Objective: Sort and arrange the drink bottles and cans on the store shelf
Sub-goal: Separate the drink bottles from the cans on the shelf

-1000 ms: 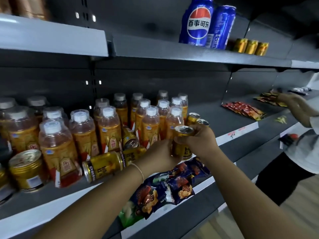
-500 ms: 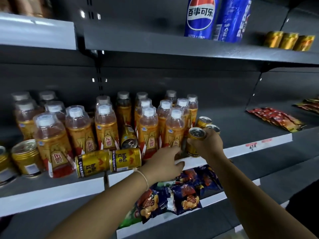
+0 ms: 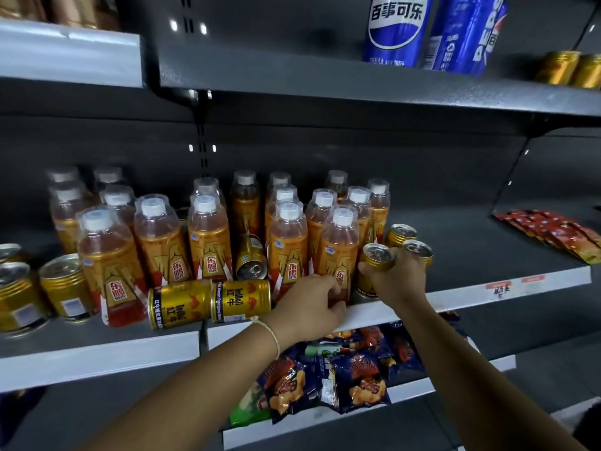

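Curled round a smooth gold Red Bull can (image 3: 374, 269), my right hand (image 3: 397, 281) holds it upright at the shelf's (image 3: 455, 296) front edge. My left hand (image 3: 310, 305) grips the base of a ribbed plastic Dongpeng bottle (image 3: 338, 252) beside it.

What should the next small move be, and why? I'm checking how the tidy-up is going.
Probably set the gold can held by the right hand down upright beside the two standing cans to the right of the bottles. The left hand could then right the two fallen cans lying at the shelf edge.
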Demonstrator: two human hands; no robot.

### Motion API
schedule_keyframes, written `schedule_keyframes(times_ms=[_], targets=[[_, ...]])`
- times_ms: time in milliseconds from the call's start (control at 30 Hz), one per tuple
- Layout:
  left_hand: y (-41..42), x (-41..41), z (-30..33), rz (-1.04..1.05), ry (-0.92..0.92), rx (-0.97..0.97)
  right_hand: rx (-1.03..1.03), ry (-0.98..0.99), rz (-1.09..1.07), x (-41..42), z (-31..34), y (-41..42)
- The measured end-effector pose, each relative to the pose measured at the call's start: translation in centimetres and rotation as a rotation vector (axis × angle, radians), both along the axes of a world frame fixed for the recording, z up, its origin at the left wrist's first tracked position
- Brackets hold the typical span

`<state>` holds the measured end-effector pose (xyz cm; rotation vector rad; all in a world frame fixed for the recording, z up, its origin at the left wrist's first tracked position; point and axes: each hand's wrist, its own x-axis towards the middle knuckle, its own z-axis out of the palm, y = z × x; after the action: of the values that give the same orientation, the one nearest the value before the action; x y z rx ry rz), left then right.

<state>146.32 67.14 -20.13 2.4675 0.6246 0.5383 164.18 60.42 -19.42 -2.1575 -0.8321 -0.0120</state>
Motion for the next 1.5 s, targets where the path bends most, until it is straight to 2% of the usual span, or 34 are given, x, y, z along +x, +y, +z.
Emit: schedule_keyframes(times_ms=[200, 267, 333, 433, 467, 533, 667, 900, 1100, 1167, 1367, 1500], targets=[[0.1, 0.3, -0.3, 0.041, 0.044, 0.025, -0.026, -0.014, 0.03, -0.2, 0.5, -0.8], [0.2, 0.4, -0.2, 0.071, 0.038, 0.027, 0.056, -0.115, 0.045, -0.8, 1.4, -1.0], [0.2, 0.5, -0.2, 0.107, 0.014, 0.023, 0.232, -0.149, 0.107, -1.9, 2.5, -1.0], [0.2, 0.5, 0.1, 0.134, 0.005, 0.009, 0.364, 0.109, 0.295, -3.8, 4.0, -0.2], [0.2, 0.4, 0.2, 0.135, 0.003, 0.011, 0.348, 0.171, 0.349, -4.2, 4.2, 0.2], [0.2, 0.2, 0.5, 0.133, 0.011, 0.021, 0.262, 0.167, 0.404, -4.7, 4.1, 1.0], [0.3, -0.6, 0.9, 0.133, 0.002, -0.008, 0.204, 0.093, 0.367, -4.6, 3.0, 2.2], [0.2, -2.1, 1.1, 0.116, -0.057, 0.089, 0.371, 0.137, 0.331, -4.7, 2.4, 2.0], [-0.3, -3.6, 2.5, 0.058, -0.139, 0.128, 0.489, 0.125, 0.284, -6.3, 6.0, 0.7], [-0.4, -4.2, 3.5, 0.055, -0.175, 0.039, 0.505, 0.139, 0.294, -7.3, 7.3, 0.3], [-0.2, -8.7, 5.6, -0.05, -0.228, -0.573, 0.476, 0.153, 0.406, -12.7, 9.8, 0.6], [1.0, -13.7, 5.5, -0.025, -0.249, -0.616, 0.453, 0.195, 0.496, -17.7, 10.5, 2.1]])
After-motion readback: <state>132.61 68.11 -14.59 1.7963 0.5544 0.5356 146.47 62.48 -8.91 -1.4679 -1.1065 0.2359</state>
